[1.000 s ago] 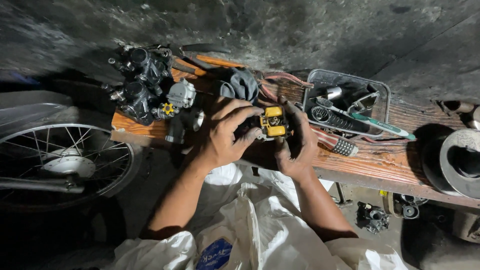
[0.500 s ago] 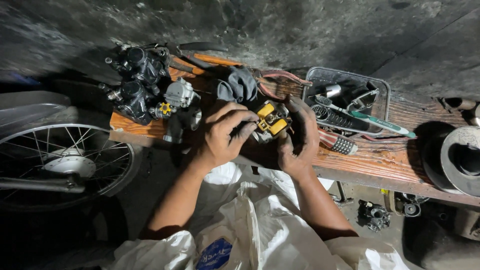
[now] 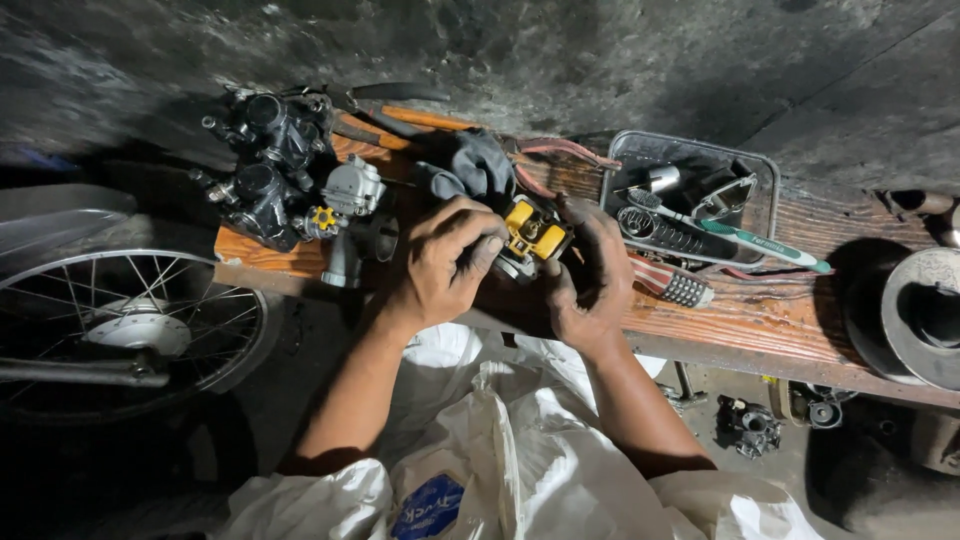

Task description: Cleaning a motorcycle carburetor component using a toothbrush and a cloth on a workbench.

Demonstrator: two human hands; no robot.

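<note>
Both hands, left hand and right hand, have fingers curled tight around a yellow part. Right of the fingers, a grey tray holds a toothbrush and metal bits.

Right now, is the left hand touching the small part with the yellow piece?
Touching. The head view shows the left hand with its fingers curled against the yellow-topped part, no gap between them; the right hand cups it from the other side.

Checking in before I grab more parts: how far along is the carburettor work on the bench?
Already out: several carburettor bodies lie on the wooden bench. In hand: both the left hand and right hand grip a part with a yellow piece. Tools sit in the tray.
</note>
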